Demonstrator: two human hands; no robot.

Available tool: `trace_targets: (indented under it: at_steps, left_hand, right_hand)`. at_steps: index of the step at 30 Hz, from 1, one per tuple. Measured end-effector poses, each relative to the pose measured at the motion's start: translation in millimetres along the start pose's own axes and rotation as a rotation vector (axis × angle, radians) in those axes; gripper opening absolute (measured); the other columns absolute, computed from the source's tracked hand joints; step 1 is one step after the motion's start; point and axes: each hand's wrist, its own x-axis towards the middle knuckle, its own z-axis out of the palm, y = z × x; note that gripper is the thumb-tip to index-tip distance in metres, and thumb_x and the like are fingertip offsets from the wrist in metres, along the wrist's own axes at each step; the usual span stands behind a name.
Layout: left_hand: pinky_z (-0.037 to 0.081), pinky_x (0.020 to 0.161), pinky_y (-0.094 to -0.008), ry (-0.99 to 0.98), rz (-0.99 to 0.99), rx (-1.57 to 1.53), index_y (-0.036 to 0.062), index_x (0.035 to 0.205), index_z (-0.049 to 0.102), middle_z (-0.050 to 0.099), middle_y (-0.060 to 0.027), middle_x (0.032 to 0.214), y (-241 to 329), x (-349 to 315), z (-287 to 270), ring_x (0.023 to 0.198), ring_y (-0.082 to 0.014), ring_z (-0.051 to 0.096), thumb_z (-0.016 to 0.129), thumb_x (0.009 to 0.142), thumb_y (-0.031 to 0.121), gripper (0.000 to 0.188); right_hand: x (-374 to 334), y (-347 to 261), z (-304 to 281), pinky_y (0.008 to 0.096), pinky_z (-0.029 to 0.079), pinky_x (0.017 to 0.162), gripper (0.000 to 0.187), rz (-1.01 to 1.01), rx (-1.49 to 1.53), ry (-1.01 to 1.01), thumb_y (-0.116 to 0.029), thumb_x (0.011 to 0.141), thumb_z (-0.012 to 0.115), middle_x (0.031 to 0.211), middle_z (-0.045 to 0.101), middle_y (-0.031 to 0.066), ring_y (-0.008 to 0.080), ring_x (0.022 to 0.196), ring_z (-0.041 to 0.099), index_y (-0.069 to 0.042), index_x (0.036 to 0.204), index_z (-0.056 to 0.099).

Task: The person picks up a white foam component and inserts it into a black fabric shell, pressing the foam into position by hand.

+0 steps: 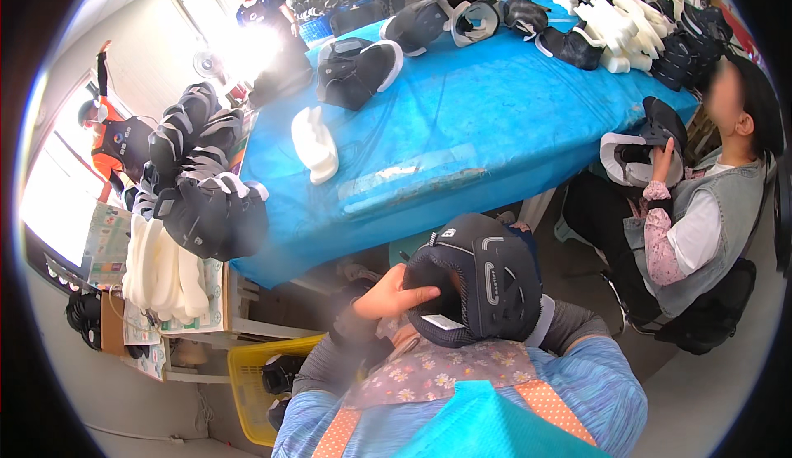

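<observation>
A black padded shoe upper (503, 280) with grey trim sits tilted against my chest, its dark mesh-lined opening turned left. A white label (442, 322) shows at the opening's lower edge. My left hand (392, 295) grips the rim of that opening, its thumb reaching across the gap and the other fingers curled. From the right, my grey-sleeved forearm (569, 326) passes behind the upper, which hides most or all of my right hand. A small patch of skin shows below the left hand; whose fingers these are I cannot make out.
Ahead stands a table with a blue cover (429, 140), bearing black uppers (355, 70) and white foam pieces (315, 146). Left are stacked uppers (214, 214) and more foam pieces (161, 272). A yellow crate (247, 392) stands low left. A seated co-worker (701, 219) holds an upper at right.
</observation>
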Motion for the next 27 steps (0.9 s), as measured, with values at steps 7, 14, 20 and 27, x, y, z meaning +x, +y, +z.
trace_targets:
  at_steps: [7, 14, 20, 27]
  left_hand:
    - [0.055, 0.070, -0.0287, 0.324, 0.017, 0.000, 0.0026, 0.118, 0.060, 0.068, -0.0024, 0.100, -7, -8, -9, 0.090, -0.0107, 0.063, 0.069, 0.087, 0.017, 0.035]
    - [0.050, 0.090, -0.0327, 0.281, 0.071, -0.008, 0.0020, 0.131, 0.051, 0.063, -0.0060, 0.118, -3, -9, -13, 0.108, -0.0160, 0.060, 0.064, 0.081, 0.001, 0.051]
    - [0.041, 0.102, -0.0334, 0.237, 0.200, 0.096, 0.0011, 0.140, 0.042, 0.054, -0.0088, 0.132, -3, -13, -4, 0.120, -0.0171, 0.051, 0.067, 0.084, 0.005, 0.061]
    - [0.043, 0.100, -0.0326, 0.271, 0.086, 0.106, 0.0006, 0.138, 0.044, 0.055, -0.0086, 0.130, -15, -12, -8, 0.118, -0.0167, 0.052, 0.065, 0.086, 0.006, 0.056]
  right_hand:
    - [-1, -8, -13, 0.0250, 0.047, 0.088, 0.034, 0.034, -0.018, 0.002, -0.010, 0.093, 0.057, 0.115, 0.059, 0.0066, 0.0092, 0.101, 0.056, 0.001, 0.125, 0.051]
    - [16, -7, -14, 0.0250, 0.047, 0.089, 0.036, 0.017, 0.003, -0.015, -0.009, 0.094, 0.057, 0.118, 0.059, 0.0070, 0.0092, 0.103, 0.056, 0.002, 0.127, 0.051]
    - [31, 0, -12, 0.0250, 0.047, 0.091, 0.037, 0.024, 0.035, -0.020, -0.009, 0.094, 0.057, 0.120, 0.060, 0.0073, 0.0093, 0.105, 0.056, 0.002, 0.129, 0.051]
    - [39, 38, -19, 0.0230, 0.047, 0.079, 0.026, -0.050, -0.019, -0.208, -0.014, 0.096, 0.057, 0.104, 0.065, 0.0030, 0.0076, 0.091, 0.056, 0.003, 0.116, 0.060]
